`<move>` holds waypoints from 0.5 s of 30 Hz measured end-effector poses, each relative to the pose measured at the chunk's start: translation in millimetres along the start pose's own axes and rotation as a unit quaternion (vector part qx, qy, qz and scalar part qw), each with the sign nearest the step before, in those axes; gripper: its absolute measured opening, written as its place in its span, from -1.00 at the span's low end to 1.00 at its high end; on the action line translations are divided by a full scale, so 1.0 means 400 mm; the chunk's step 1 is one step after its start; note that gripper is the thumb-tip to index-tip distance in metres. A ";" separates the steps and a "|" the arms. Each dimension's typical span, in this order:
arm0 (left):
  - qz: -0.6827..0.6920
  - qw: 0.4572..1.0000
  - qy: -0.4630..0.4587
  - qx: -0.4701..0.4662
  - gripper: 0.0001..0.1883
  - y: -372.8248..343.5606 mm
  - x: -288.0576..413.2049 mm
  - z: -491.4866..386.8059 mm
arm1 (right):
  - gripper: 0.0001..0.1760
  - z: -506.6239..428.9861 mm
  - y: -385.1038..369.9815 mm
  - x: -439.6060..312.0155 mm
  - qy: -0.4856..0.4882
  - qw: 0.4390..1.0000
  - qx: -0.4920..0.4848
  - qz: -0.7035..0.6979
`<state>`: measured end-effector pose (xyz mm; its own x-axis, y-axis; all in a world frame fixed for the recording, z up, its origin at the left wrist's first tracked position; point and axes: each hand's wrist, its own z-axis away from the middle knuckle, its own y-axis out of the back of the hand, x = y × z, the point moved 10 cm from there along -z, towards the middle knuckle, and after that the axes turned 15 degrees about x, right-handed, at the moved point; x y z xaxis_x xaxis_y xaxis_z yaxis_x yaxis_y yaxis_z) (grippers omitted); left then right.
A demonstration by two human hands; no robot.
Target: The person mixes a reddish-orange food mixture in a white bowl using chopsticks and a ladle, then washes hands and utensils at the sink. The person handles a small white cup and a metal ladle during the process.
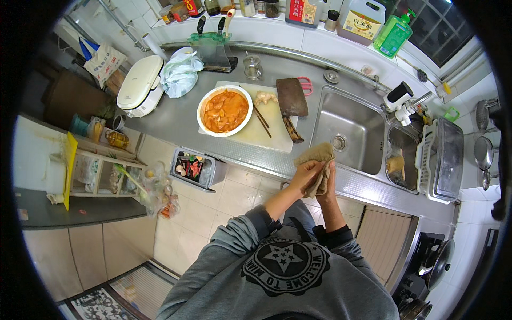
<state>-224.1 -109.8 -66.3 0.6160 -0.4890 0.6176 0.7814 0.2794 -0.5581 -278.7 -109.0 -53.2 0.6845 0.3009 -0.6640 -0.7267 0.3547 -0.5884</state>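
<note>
Both of my hands hold a brown cloth (316, 158) over the front edge of the steel counter, by the sink's near left corner. My left hand (309, 175) grips it from the left, and my right hand (329, 182) has it from the right, its fingers partly hidden by the folds. Ahead and to the left, a white bowl of meat pieces in orange-red sauce (225, 111) rests on a pale cutting board (240, 141). Wooden chopsticks (262, 121), a ginger root (265, 97) and a cleaver with a dark blade (292, 96) lie to its right.
A steel sink (352, 128) is at the right, with a dish rack (440, 160) beyond it. Red-handled scissors (306, 85) touch the cleaver's side. Behind the board stand a knife block (212, 52) and a metal jar (253, 67). An open bin (198, 169) is below the counter.
</note>
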 end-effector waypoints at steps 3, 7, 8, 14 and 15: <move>-0.241 0.918 -0.305 0.084 -0.69 0.024 0.071 0.021 | -0.45 0.013 0.021 -0.005 0.062 0.993 0.072 0.064; -0.370 0.866 -0.331 0.070 -0.68 0.058 0.047 0.012 | -0.54 -0.010 0.045 -0.038 0.143 0.955 0.078 0.247; -0.429 0.839 -0.335 0.022 -0.60 0.058 0.043 0.005 | -0.55 -0.019 0.043 -0.057 0.189 0.935 0.068 0.292; -0.306 0.925 -0.221 0.047 -0.41 0.301 0.077 -0.007 | -0.53 -0.072 0.059 -0.153 0.460 0.693 0.071 0.550; -0.350 0.908 -0.220 0.074 -0.41 0.362 0.091 -0.009 | -0.50 -0.085 0.060 -0.133 0.469 0.624 0.048 0.623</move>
<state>-89.0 -90.1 -126.7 -0.0812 -0.2218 0.9717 0.9815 0.1517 0.1167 -334.4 -146.5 -47.5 -0.7765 -0.2377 -0.5836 -0.6231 0.4277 0.6548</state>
